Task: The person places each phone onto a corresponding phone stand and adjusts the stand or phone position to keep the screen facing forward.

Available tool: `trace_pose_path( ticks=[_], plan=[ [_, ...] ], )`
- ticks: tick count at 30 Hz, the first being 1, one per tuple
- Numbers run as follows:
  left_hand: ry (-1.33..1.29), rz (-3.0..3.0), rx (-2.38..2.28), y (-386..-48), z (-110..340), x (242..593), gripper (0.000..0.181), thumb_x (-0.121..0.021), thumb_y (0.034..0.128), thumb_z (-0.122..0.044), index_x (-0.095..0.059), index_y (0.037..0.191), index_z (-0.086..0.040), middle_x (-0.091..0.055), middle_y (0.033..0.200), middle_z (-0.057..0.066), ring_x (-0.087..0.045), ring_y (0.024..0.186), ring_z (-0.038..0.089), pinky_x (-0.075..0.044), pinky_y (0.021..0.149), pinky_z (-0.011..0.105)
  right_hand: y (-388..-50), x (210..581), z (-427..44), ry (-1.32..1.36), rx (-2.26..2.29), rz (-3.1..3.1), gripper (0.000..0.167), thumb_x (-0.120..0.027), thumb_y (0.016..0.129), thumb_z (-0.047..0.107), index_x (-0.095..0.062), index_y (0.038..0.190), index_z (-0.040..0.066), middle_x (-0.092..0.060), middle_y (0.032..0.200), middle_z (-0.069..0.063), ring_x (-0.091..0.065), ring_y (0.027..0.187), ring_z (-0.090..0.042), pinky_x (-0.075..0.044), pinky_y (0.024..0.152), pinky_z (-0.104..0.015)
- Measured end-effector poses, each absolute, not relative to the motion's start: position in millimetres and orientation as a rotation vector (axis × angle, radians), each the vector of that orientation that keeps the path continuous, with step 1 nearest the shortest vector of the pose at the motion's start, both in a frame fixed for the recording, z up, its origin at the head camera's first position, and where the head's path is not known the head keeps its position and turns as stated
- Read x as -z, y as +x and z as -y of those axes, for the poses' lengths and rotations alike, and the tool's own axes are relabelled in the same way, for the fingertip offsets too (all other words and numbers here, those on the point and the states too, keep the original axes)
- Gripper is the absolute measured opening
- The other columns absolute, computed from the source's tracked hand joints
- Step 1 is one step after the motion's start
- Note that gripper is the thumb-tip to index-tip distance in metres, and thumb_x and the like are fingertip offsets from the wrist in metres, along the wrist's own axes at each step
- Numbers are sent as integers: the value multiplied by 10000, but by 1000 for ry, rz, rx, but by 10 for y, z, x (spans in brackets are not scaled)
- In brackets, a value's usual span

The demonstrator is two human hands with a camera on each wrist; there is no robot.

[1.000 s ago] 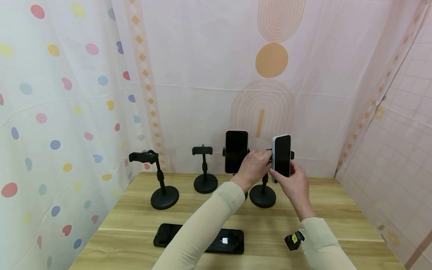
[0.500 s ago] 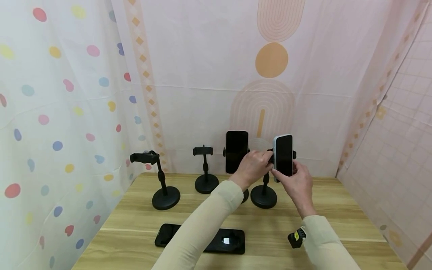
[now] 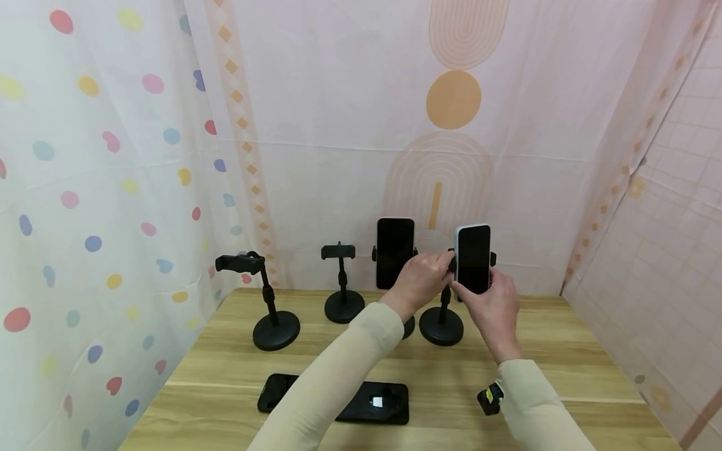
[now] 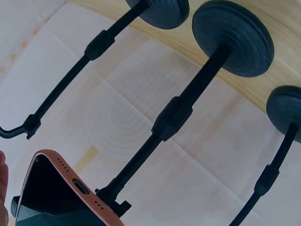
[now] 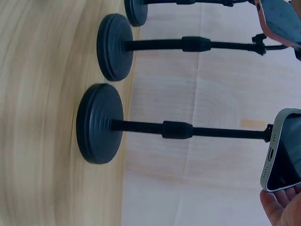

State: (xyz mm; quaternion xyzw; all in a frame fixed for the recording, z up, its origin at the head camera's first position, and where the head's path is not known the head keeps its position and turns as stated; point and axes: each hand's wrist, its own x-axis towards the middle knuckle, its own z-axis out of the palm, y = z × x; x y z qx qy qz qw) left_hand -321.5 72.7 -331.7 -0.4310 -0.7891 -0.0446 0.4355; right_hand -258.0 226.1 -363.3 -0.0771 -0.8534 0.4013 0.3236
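Note:
A light-blue phone (image 3: 474, 260) with a dark screen stands upright in the clamp of the rightmost black phone stand (image 3: 442, 326). My right hand (image 3: 495, 307) holds the phone by its lower part, thumb in front and fingers at the far edge. My left hand (image 3: 420, 280) has curled fingers at the clamp's left end and grips it there; the fingertips are partly hidden. Just left of it, a pink-edged phone (image 3: 393, 254) sits upright in another stand, whose base is partly behind my left arm. In the right wrist view, fingers lie along the light-blue phone (image 5: 282, 150).
Two phone stands without phones, one at the left (image 3: 275, 330) and one farther back (image 3: 343, 307), stand on the wooden table (image 3: 214, 382). Dark phones (image 3: 383, 404) lie near the front, partly under my left sleeve. Patterned curtains (image 3: 338, 125) enclose the table.
The light-blue phone has turned slightly so its screen faces me more squarely, and less of its left edge shows. Both hands have stayed at the phone and clamp.

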Motion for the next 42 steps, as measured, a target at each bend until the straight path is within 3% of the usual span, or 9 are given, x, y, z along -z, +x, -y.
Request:
trace_pose_path(
  ticks=[5, 9, 13, 20, 27, 32, 36, 42],
  plan=[
    [-1061, 2076, 215, -3157, -713, 3325, 356, -682, 941, -127, -629, 1275, -17, -728, 962, 25, -688, 796, 123, -545, 732, 232, -2576, 3625, -2225, -213, -1054, 2265, 719, -826, 802, 397, -554, 1272, -74, -541, 1166, -247, -518, 1021, -384, -429, 852, -548],
    [-1037, 2197, 380, -3095, -740, 3293, 349, -590, 961, -97, -613, 1294, 9, -707, 882, 47, -655, 698, 140, -535, 651, 231, -2578, 3621, -2217, -192, -1044, 2274, 689, -822, 819, 348, -549, 1276, -88, -536, 1173, -267, -512, 1042, -399, -429, 856, -559],
    [-960, 2316, 614, -3041, -815, 3208, 353, -548, 1006, -185, -611, 1281, 29, -691, 816, 72, -638, 633, 151, -524, 614, 233, -2581, 3619, -2219, -167, -1054, 2271, 633, -808, 836, 335, -571, 1252, -80, -544, 1157, -261, -509, 1039, -391, -429, 836, -553],
    [-845, 2474, 981, -3031, -892, 3148, 511, -615, 999, -321, -548, 1376, 17, -712, 911, 72, -627, 664, 68, -491, 632, 173, -2590, 3618, -2247, -172, -1077, 2292, 655, -769, 864, 384, -553, 1269, -83, -523, 1183, -263, -511, 1049, -393, -427, 845, -544],
    [-832, 2498, 1134, -3044, -894, 3142, 408, -622, 999, -290, -616, 1312, -29, -718, 950, 48, -630, 700, 78, -511, 661, 208, -2599, 3577, -2327, -112, -1149, 2259, 610, -733, 891, 426, -578, 1233, -55, -558, 1156, -241, -563, 1053, -382, -467, 879, -520],
    [-822, 2521, 1123, -3039, -885, 3113, 387, -620, 1001, -276, -629, 1298, -28, -716, 1037, 84, -663, 775, 115, -531, 744, 254, -2634, 3464, -2423, -39, -1265, 2240, 664, -608, 983, 400, -426, 1448, -38, -536, 1291, -274, -556, 1165, -407, -457, 974, -517],
    [-823, 2517, 1152, -3045, -895, 3102, 304, -623, 999, -260, -670, 1205, -42, -702, 908, 44, -617, 679, 99, -501, 655, 228, -2672, 3339, -2503, 0, -1362, 2297, 690, -514, 1028, 408, -310, 1526, -23, -483, 1395, -292, -532, 1226, -416, -435, 1004, -521],
    [-778, 2525, 1186, -3046, -917, 3092, 269, -630, 993, -227, -681, 1192, -54, -706, 954, 34, -633, 786, 94, -492, 674, 218, -2704, 3230, -2545, 12, -1380, 2361, 571, -518, 1039, 354, -442, 1445, -41, -560, 1307, -291, -573, 1168, -395, -470, 943, -479]
  ],
)
